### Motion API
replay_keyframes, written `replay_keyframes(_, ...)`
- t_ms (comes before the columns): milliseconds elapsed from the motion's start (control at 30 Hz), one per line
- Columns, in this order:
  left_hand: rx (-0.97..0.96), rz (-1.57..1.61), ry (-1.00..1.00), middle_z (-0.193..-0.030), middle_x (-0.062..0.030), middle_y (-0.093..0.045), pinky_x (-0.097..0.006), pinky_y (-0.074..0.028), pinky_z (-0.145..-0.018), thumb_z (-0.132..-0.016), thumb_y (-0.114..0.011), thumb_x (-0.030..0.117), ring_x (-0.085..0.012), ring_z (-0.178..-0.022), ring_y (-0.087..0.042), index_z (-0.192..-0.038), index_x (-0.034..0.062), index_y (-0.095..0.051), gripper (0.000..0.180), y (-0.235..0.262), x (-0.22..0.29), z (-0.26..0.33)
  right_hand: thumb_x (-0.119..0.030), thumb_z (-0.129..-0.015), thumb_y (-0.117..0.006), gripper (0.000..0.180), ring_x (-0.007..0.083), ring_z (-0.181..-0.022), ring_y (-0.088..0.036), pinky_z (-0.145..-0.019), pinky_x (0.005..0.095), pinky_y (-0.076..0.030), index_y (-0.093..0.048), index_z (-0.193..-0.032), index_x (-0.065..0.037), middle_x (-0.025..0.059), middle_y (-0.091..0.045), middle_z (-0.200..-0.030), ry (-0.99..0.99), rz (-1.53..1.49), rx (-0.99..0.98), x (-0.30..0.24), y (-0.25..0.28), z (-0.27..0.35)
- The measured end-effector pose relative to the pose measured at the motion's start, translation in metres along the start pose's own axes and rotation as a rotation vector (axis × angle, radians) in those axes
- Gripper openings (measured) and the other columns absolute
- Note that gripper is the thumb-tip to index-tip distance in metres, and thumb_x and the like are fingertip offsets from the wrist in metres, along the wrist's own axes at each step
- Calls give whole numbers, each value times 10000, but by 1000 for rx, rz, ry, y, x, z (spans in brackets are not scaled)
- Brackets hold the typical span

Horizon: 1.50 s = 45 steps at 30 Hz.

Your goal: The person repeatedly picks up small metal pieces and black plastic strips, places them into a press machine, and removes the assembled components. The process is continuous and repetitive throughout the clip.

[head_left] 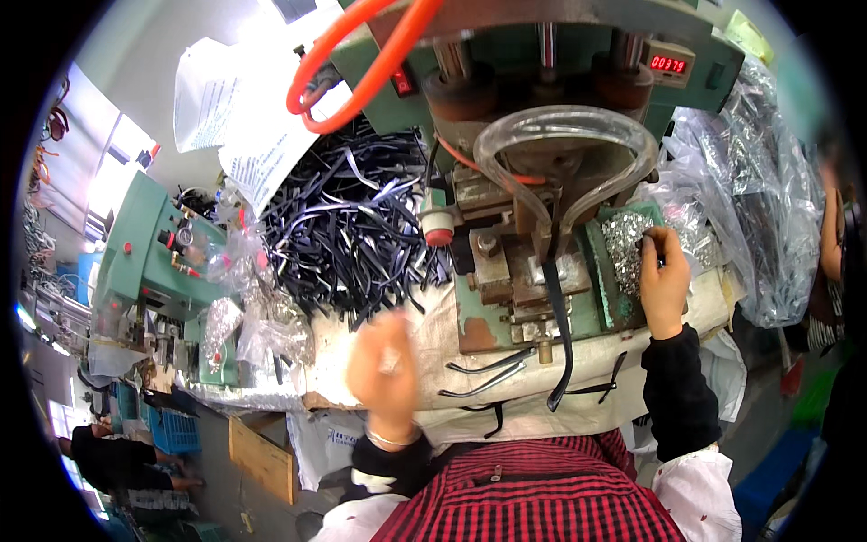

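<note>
My right hand (666,282) reaches over a heap of small shiny metal pieces (625,237) in a green tray. Its thumb and fingers are drawn together; what they pinch is too small to make out. Motion smears my left hand (384,363), which hovers above the pale cloth near the front of a pile of dark eyeglass temples (352,226). One dark temple (558,330) stands in the fixture of the green press (488,330), its curved end hanging toward me. Several more loose temples (488,375) lie on the cloth between my hands.
A red push button (439,229) sits left of the fixture, and clear bent tubing (569,117) arches above it. An orange hose (388,63) loops at the top. Plastic bags (750,190) stand on the right. Another green machine (135,244) is at the left.
</note>
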<state>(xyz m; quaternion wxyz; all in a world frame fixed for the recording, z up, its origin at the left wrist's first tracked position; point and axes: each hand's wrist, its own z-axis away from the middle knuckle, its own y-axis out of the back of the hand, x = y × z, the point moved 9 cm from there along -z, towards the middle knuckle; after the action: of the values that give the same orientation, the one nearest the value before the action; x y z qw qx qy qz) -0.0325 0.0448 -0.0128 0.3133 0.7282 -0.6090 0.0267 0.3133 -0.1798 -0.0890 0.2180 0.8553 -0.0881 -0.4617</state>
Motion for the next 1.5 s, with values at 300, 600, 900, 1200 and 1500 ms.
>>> replay_keyframes(300, -424, -578, -158, -872, -74, -606, -417, -441, -775, -715, -814, 203, -296, -907, -577, -750, 109, -666, 179, -107, -98, -40, -73, -951, -694, 124, 146, -762, -648, -716, 277, -503, -706, -1028, 24, 87, -719, -853, -146, -314, -85, -19, -31, -8)
replay_keyframes(600, -657, -333, 373, -728, -115, -688, -438, -506, -600, -810, -703, 132, -350, -631, -656, -1053, 112, -684, 245, -88, -151, -3, 28, -906, -670, 110, 151, -864, -662, -799, 285, -522, -702, -1010, 15, 68, -702, -924, -199, -288, -62, -4, 28, 39)
replay_keyframes(900, -378, 595, 754, -942, -66, -735, -199, -460, -640, -1044, -609, 127, -76, -768, -631, -1092, -11, -652, 152, -70, -111, 7, -1, -831, -733, 166, 215, -851, -696, -774, 308, -526, -690, -991, 12, 105, -716, -917, 160, -440, -83, -129, -17, 0)
replay_keyframes(1200, -23, 634, -86, -997, -152, -709, -244, -561, -572, -1045, -576, 92, -162, -745, -664, -1073, -22, -622, 126, -15, 58, -96, 28, -885, -708, 534, 110, -964, -646, -917, 264, -481, -491, -1372, 32, 82, -721, -1033, -267, -1006, -204, -133, -59, 33)
replay_keyframes(1500, -50, 712, -2, -914, -165, -716, -284, -551, -603, -1013, -604, 66, -186, -704, -674, -1014, -22, -648, 99, -25, 53, -96, 40, -892, -599, 493, 285, -1200, -670, -1001, 363, -503, -499, -1375, 61, 218, -646, -1314, -6, -701, -319, -162, -14, 42)
